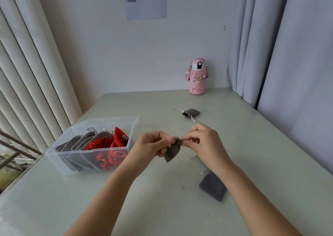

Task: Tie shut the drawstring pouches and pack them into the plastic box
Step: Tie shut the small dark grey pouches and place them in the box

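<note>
A small grey drawstring pouch (172, 151) hangs in the air between my two hands above the table's middle. My left hand (155, 142) pinches its gathered neck from the left. My right hand (203, 142) pinches the neck and its cord from the right. A clear plastic box (93, 156) stands open on the left, holding several grey pouches (79, 144) and red pouches (115, 143). Another grey pouch (191, 113) with a gathered neck lies farther back. A flat grey pouch (212, 188) lies under my right forearm.
A pink drinks bottle (197, 77) stands at the back by the wall. The pale green table (162, 208) is bounded by curtains on the right and by vertical blinds on the left. The box's clear lid (108, 123) leans open behind it.
</note>
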### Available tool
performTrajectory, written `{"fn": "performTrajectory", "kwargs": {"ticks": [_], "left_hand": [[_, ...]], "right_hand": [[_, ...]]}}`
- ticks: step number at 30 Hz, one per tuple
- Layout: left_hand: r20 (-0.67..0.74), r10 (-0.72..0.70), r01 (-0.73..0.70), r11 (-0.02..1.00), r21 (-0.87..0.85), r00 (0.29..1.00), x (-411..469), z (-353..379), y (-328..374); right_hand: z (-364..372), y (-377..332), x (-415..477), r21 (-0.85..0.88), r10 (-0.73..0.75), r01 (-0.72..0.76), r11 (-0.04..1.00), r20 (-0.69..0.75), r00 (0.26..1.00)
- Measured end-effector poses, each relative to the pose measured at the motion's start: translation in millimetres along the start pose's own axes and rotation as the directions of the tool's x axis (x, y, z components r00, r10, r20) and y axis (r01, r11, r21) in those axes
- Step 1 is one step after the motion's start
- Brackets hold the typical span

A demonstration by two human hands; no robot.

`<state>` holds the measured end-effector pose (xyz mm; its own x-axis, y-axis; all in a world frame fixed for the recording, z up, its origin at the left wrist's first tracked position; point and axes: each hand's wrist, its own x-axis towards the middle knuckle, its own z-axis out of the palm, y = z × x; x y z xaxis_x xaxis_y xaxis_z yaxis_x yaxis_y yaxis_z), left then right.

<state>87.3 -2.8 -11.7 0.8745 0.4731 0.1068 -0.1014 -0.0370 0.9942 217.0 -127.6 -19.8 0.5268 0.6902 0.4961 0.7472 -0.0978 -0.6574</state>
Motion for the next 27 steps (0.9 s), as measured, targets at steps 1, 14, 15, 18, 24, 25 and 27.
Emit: {"fn": "performTrajectory", "kwargs": {"ticks": [1,14,15,18,24,25,27], "left_hand": [[0.001,-0.003,0.002,0.998,0.059,1.000,0.0,-0.6,-0.3],[-0.017,0.087,-0.084,0.992,0.095,0.996,-4.9,3.8,3.6],[-0.043,0.079,-0.077,0.995,0.056,0.996,-4.1,3.8,3.2],[-0.044,0.045,-0.047,0.998,-0.032,0.998,-3.0,3.3,1.5],[-0.067,0.033,-0.050,0.960,-0.276,0.997,-2.2,2.1,7.7],[-0.067,0.036,-0.054,0.955,-0.290,0.997,-2.4,1.9,8.6],[-0.061,0.045,-0.061,0.955,-0.289,0.997,-3.4,2.8,8.3]], "right_hand": [[0.2,1.3,0.6,-0.023,-0.022,0.022,0.999,-0.019,1.000],[4.6,0.9,0.4,-0.120,-0.161,0.158,0.980,-0.011,0.987],[5.3,0.9,0.8,-0.119,-0.162,0.160,0.980,-0.008,0.987],[7.0,-0.9,0.2,-0.107,-0.166,0.164,0.981,-0.009,0.986],[-1.0,-17.1,-0.8,0.268,0.108,-0.128,0.955,0.088,0.990],[-2.2,-20.5,-0.6,0.422,0.166,-0.220,0.880,0.159,0.973],[-2.3,-25.0,-1.3,0.678,0.218,-0.364,0.638,0.295,0.930]]}}
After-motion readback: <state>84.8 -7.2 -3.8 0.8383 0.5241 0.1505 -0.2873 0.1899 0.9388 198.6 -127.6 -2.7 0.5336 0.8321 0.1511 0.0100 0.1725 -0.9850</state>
